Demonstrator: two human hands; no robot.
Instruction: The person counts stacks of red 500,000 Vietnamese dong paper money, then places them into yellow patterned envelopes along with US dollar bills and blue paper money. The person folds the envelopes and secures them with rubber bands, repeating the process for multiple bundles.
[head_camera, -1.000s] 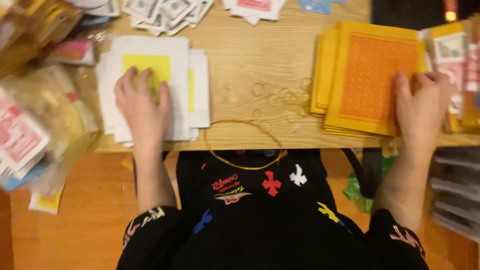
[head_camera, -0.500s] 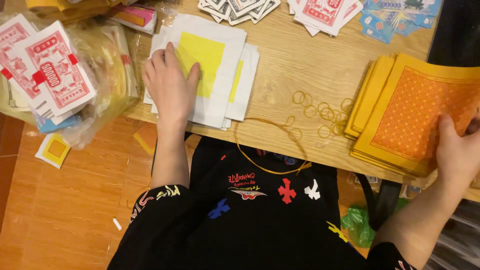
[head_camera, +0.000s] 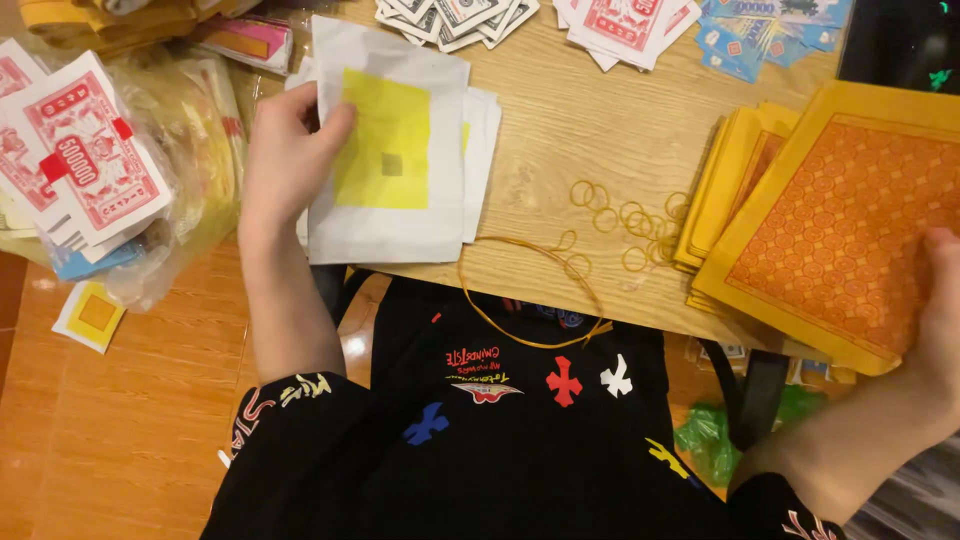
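Gripping white sheet's (head_camera: 390, 150) left edge, left hand (head_camera: 290, 160).

The person wears a black top (head_camera: 520, 440) scattered with small cross-shaped patches in red, white, blue and yellow, with a red-and-yellow printed emblem at the chest. The black sleeves (head_camera: 290, 420) are pushed up above the forearms and carry curly lettering-like marks in red, white and yellow. Both hands are bare, with no rings or watch showing.

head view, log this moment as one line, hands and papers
left hand: on white sheets with yellow squares | right hand: grips orange-patterned sheet stack | rubber bands: loose between
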